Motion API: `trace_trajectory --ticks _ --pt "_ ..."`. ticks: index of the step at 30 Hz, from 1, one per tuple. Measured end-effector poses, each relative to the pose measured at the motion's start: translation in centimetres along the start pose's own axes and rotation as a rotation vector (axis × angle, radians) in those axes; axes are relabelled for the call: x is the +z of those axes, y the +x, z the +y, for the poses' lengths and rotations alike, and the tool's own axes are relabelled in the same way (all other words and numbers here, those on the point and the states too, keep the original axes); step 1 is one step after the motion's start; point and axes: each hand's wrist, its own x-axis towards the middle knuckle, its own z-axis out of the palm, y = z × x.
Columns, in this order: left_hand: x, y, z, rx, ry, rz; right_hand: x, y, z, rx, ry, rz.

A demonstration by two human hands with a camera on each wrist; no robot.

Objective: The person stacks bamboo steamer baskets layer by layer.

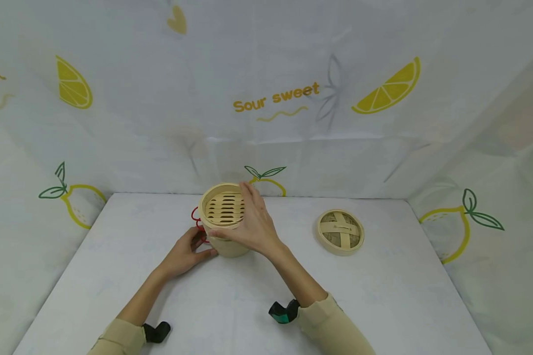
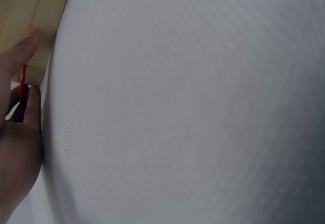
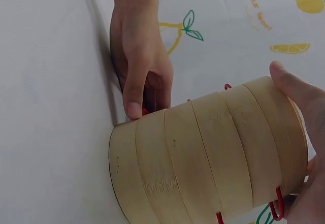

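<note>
A tall stack of round bamboo steamer baskets (image 3: 203, 158) stands on the white table, its slatted top (image 1: 224, 209) uncovered in the head view. Small red loops (image 3: 278, 203) stick out from its sides. My right hand (image 1: 258, 224) grips the top basket across its rim, thumb at the near side and fingers at the far right. Low on the left of the stack, my left hand (image 1: 184, 254) holds the bottom basket, its thumb against the wall beside a red loop. Some of the left fingers are hidden behind the stack.
A round bamboo lid (image 1: 341, 232) with crossed strips lies on the table (image 1: 382, 296) to the right of the stack. A white lemon-print sheet (image 1: 160, 108) hangs behind the table and along both sides. Each wrist carries a black device (image 1: 157, 332).
</note>
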Motion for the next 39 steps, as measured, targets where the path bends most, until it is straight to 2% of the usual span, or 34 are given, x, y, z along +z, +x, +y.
trace_trajectory --ticks 16,24,39 --pt "0.0 0.0 0.0 -0.007 0.002 0.003 -3.3 -1.3 0.3 -0.043 0.04 0.078" --pt "0.0 0.1 -0.1 -0.011 -0.004 0.003 -5.1 -2.2 2.2 -0.037 0.028 0.1" --pt "0.0 0.1 -0.2 -0.011 0.001 0.007 -7.5 -4.0 5.7 -0.015 0.062 0.091"
